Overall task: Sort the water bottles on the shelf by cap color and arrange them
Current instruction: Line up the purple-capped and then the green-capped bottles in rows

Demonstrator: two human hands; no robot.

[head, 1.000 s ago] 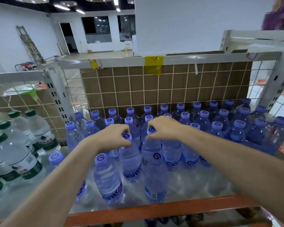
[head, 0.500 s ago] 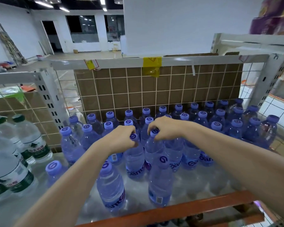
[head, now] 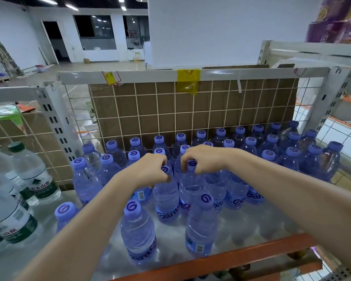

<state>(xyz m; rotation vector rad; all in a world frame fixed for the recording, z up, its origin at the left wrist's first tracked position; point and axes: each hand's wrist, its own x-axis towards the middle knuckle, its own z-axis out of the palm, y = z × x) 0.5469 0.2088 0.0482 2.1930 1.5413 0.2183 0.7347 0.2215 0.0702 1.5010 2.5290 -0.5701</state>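
Several purple-capped bottles stand in rows on the shelf (head: 241, 236), filling its back and right. My left hand (head: 150, 169) pinches the cap of one purple-capped bottle (head: 165, 199) in the middle. Right beside it, my right hand (head: 203, 159) pinches the cap of a neighbouring purple-capped bottle (head: 190, 191). Both bottles stand upright, touching each other. Three more purple-capped bottles stand nearer the front edge, one at the left (head: 65, 211), one in the middle (head: 138, 232), one right of it (head: 201, 226). Green-capped bottles (head: 32, 175) stand grouped at the far left.
An orange beam (head: 251, 254) edges the shelf front. A wire grid (head: 170, 110) backed with cardboard closes the rear, and white slotted uprights (head: 57, 122) flank the bay. Bare shelf surface shows at the front right.
Both hands and the bottles they hold stay almost where they were; my hands have come slightly closer together. The camera has shifted, so the green-capped bottles sit further left in view.
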